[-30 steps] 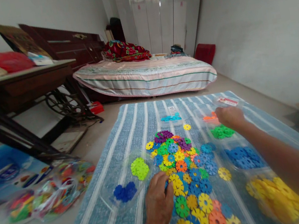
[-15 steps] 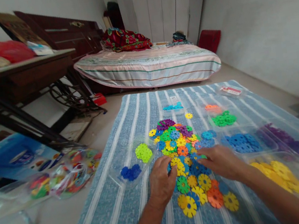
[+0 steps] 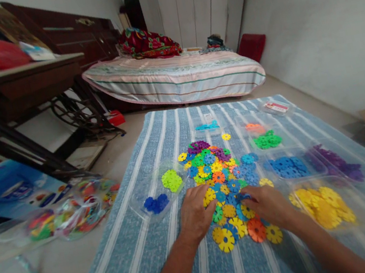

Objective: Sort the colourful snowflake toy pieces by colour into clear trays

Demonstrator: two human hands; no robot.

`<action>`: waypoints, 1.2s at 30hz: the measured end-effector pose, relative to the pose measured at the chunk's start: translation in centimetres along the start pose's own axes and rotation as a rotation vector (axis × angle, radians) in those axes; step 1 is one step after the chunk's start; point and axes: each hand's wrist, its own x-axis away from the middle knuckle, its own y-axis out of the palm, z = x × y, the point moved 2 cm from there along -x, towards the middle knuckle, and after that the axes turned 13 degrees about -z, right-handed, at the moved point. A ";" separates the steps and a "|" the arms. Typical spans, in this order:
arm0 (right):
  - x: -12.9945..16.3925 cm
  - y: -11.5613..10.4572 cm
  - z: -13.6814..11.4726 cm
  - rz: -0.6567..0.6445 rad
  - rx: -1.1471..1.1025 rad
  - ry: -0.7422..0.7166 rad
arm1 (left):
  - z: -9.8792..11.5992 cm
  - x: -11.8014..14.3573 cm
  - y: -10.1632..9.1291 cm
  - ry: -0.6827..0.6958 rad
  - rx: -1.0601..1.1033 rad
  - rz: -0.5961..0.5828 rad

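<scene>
Notched plastic snowflake discs in many colours lie in a loose pile point(image 3: 225, 186) on the striped blue cloth. My left hand point(image 3: 196, 213) is at the pile's left side, its thumb and fingers curled round the edge of a yellow snowflake disc point(image 3: 208, 197). At the right side, my right hand point(image 3: 268, 203) pinches a dark blue snowflake disc point(image 3: 243, 196), partly hidden by the fingers. Orange point(image 3: 256, 230) and yellow discs lie just below the hands. A clear tray point(image 3: 134, 206) left of my left hand holds lime-green and dark blue discs.
Right of the pile stand clear containers with blue discs point(image 3: 288, 167), purple discs point(image 3: 340, 162), yellow discs point(image 3: 324, 205) and green discs point(image 3: 268, 140). Light blue discs point(image 3: 207, 126) sit in another at the back. A bed point(image 3: 175, 79) stands beyond, a sewing-machine table point(image 3: 16, 76) at left.
The view has shifted, so the scene sits slightly higher and further left. My right hand has drawn lower over the pile and its fingers have closed on a dark blue disc. My left hand has barely moved.
</scene>
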 end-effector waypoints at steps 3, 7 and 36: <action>0.8 0.0 0.7 0.020 -0.024 0.019 | 0.0 0.0 0.0 0.017 -0.012 0.028; 1.7 0.6 1.0 -0.051 -0.052 -0.008 | 0.0 0.0 0.0 0.050 -0.043 0.050; 3.1 1.0 1.6 -0.100 -0.098 0.021 | 0.2 -0.2 0.0 0.037 -0.011 0.051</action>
